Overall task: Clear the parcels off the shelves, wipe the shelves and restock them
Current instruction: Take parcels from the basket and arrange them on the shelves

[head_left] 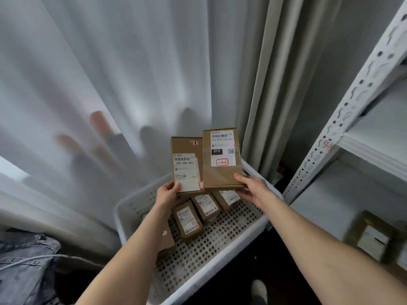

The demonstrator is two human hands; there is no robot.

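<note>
Curtain (110, 62) backdrop — outstretched left hand (167, 193) grips left parcel (186, 164), outstretched right hand (251, 187) grips right parcel (221, 159)

Left parcel: flat brown cardboard box with 060 label (186, 168); upright, held aloft.
Right parcel: flat brown cardboard box with 010 label (221, 159); upright, at its 3 o'clock, overlapping its edge.
Loose parcels: small brown labelled boxes (190, 223); lying flat, 6 o'clock below the pair.
Shelving: white slotted metal rack (340, 116); 3 o'clock.

Matt cardboard parcels (221, 170) — perforated plastic basket (220, 256) — sheer cloth curtain (110, 62).
</note>
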